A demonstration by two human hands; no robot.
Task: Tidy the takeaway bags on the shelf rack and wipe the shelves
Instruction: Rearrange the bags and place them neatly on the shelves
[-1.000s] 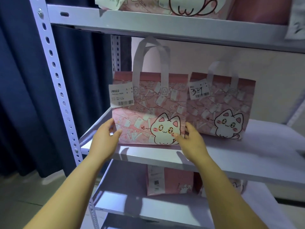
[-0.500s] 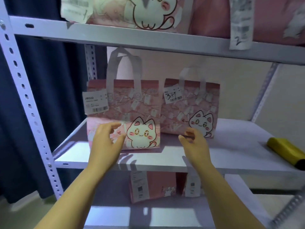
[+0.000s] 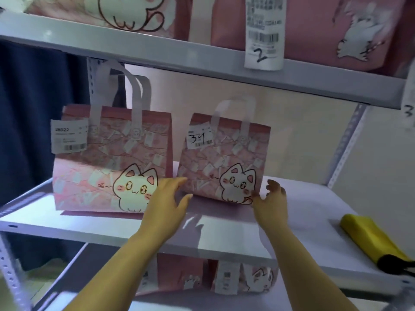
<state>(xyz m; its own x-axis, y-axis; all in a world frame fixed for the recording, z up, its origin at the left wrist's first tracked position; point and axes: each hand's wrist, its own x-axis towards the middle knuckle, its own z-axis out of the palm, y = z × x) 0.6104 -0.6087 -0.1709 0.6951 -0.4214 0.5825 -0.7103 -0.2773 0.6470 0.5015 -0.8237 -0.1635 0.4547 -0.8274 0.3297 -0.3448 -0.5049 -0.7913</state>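
Observation:
Two pink cat-print takeaway bags stand upright on the middle shelf (image 3: 94,223) of a white metal rack. The left bag (image 3: 107,162) carries a label reading J8022. The right bag (image 3: 224,160) has a tag marked 34. My left hand (image 3: 166,205) reaches with straight fingers to the lower left corner of the right bag. My right hand (image 3: 272,203) is spread at that bag's lower right corner, its thumb near the bag's edge. Neither hand grips anything.
A yellow folded cloth (image 3: 372,239) lies at the shelf's right end. More pink bags stand on the top shelf (image 3: 202,57) and the shelf below (image 3: 224,277). A receipt marked 2 (image 3: 262,34) hangs over the top shelf's edge. A dark blue curtain (image 3: 33,108) hangs at left.
Both hands left the left bag and moved right to either side of the bag tagged 34. A gap now shows between the two bags.

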